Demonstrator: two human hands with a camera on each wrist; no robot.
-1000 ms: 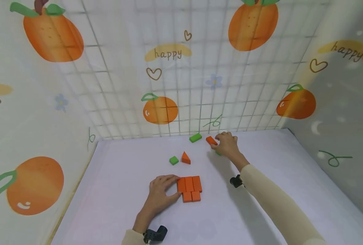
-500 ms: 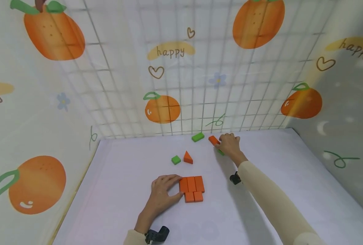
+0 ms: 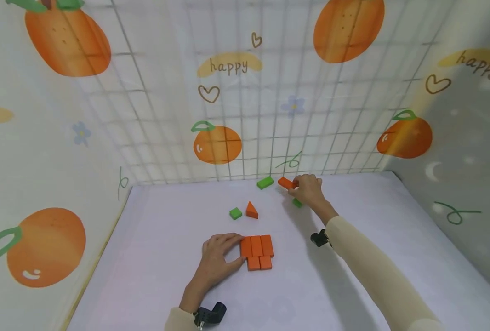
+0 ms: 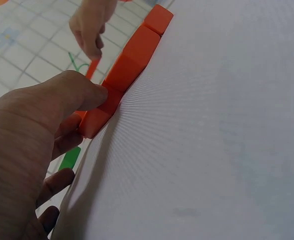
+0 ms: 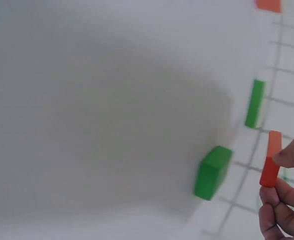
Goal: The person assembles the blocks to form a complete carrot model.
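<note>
My right hand (image 3: pixel 310 189) pinches an orange rectangular block (image 3: pixel 286 183) at one end, between thumb and fingers. In the right wrist view this orange block (image 5: pixel 272 159) appears off the table. Just below the hand lies a green block (image 3: pixel 297 202). My left hand (image 3: pixel 218 257) holds the leftmost orange block (image 3: pixel 246 247) of a flat group, its thumb at the near end and a finger at the far end. Two more long orange blocks (image 3: pixel 261 246) lie beside it, with two short orange blocks (image 3: pixel 259 263) against their near side.
An orange triangular block (image 3: pixel 251 210) and a small green block (image 3: pixel 235 213) lie beyond the group. A longer green block (image 3: pixel 265 183) is near the back wall (image 3: pixel 253 138), which has printed oranges. The white table (image 3: pixel 166 220) is walled on three sides.
My right hand has taken hold of the orange block and lifted it a little, uncovering more of the green block beneath. The left hand keeps its place at the group.
</note>
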